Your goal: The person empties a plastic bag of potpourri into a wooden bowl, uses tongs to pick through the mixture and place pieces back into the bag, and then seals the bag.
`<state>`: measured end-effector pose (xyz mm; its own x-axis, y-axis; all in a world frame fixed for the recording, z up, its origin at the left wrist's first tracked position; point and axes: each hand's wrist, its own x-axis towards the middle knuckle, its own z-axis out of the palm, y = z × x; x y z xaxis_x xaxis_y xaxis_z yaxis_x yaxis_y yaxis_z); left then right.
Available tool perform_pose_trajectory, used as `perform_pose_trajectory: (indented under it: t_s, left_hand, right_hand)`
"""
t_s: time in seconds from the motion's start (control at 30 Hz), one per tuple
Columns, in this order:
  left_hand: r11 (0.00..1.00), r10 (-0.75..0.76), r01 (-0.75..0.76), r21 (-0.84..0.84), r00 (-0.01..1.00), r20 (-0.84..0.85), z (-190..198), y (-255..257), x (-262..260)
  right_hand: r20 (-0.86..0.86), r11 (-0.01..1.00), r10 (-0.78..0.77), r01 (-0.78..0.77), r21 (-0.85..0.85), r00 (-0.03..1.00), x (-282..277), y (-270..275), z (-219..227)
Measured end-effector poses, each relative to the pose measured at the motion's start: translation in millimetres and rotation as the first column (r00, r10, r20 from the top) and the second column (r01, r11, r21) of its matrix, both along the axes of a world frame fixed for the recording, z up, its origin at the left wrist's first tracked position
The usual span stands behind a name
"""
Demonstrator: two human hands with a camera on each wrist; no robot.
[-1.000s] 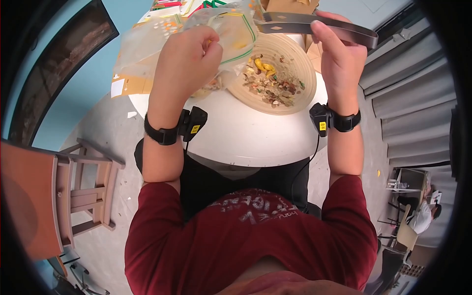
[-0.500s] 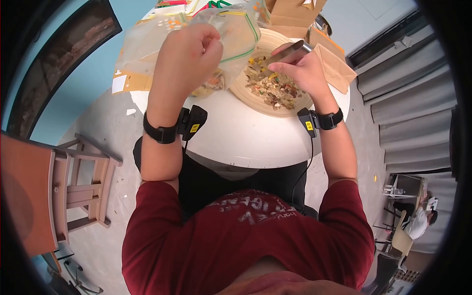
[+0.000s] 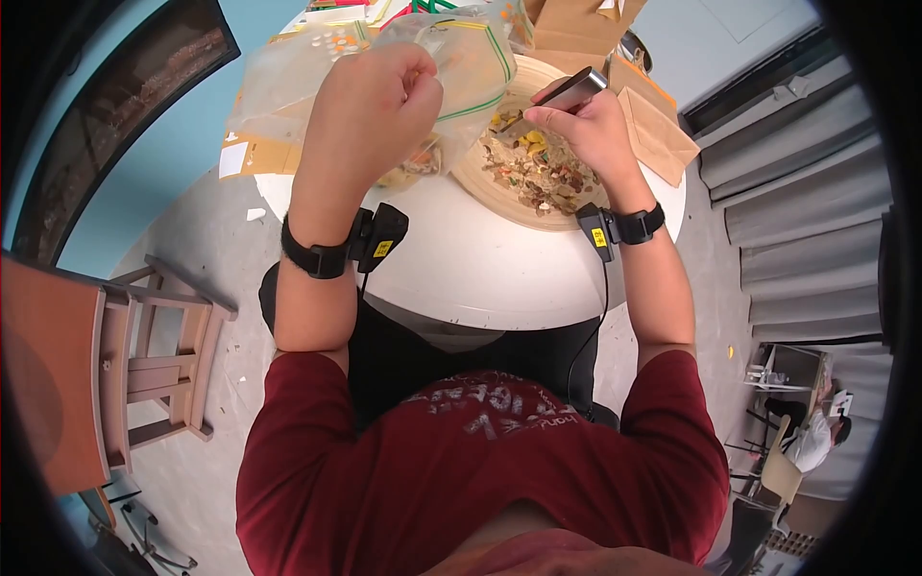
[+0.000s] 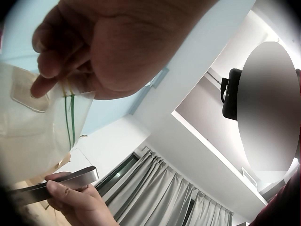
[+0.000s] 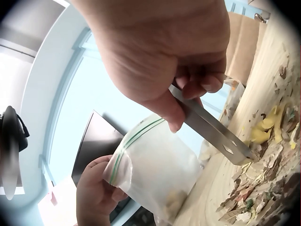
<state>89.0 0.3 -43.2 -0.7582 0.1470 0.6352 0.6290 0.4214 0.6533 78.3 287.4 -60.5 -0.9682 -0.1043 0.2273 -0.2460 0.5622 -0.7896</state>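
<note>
My left hand [image 3: 375,125] pinches the upper edge of a clear zip bag [image 3: 471,72] with a green seal line, held up left of the round, pale tray [image 3: 471,190]. Some pale yellowish bits show low in the bag in the right wrist view. In my right hand [image 3: 603,139] are metal tongs [image 5: 211,127], gripped between thumb and fingers and slanting down. Their tips reach the mixed flaky scraps [image 5: 263,188] in the tray, close beside yellow curled pieces [image 5: 268,127].
Another clear bag [image 3: 288,86] with orange dots lies at the table's left. A filled bag [image 3: 418,163] sits against the tray. Brown paper bags [image 3: 658,134] stand behind and to the right. A wooden chair [image 3: 168,370] is on the left.
The right hand has swung left and down with the tongs, from beside the tray to over it, tips now lowered among the scraps. The left hand and its bag have hardly moved.
</note>
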Motion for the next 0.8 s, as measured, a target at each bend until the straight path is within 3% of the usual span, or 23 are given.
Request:
perform_pose_trajectory:
  t_s: [0.2,0.5,0.8]
  left_hand:
    - [1.0,-0.002,0.002,-0.011,1.0,0.007,2,1,1]
    - [0.998,-0.01,0.01,-0.07,1.0,0.007,-1,-3,-2]
    - [1.0,0.006,-0.007,-0.027,1.0,-0.02,0,-3,-1]
  right_hand:
    - [-0.063,0.994,-0.004,-0.003,-0.114,0.998,1,-11,1]
    - [-0.069,0.999,-0.013,0.011,-0.035,0.997,3,-20,-1]
    - [-0.125,0.996,-0.055,0.046,-0.079,0.991,1,-8,3]
